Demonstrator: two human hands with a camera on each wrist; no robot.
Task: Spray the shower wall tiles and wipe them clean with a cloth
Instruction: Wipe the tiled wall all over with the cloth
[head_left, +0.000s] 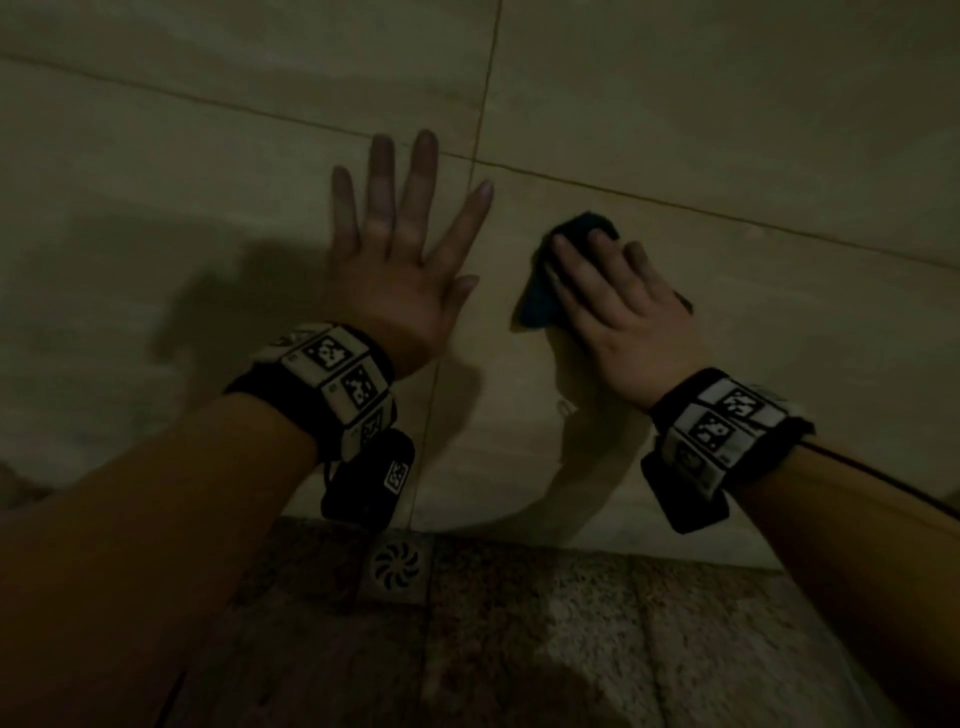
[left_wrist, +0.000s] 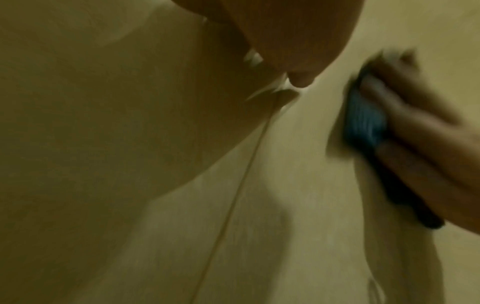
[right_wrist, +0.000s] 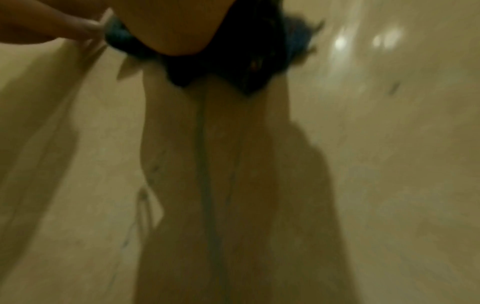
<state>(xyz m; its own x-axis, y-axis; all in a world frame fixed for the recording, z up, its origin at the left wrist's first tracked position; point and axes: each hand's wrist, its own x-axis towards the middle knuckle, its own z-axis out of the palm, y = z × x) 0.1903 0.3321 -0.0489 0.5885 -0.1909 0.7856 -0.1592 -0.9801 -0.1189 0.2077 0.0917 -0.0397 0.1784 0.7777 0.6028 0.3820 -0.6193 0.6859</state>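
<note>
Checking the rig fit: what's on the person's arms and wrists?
Forearms bare, no sleeves. Left wrist band and right wrist band: black straps carrying white tiles with black square marker codes. A black camera pod hangs under the left; a thin black cable trails from the right.

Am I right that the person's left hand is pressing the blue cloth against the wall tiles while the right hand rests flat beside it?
Not quite: the hands are swapped. The head view shows the right hand pressing the blue cloth against the wall tiles, while the left hand rests flat beside it.
</note>
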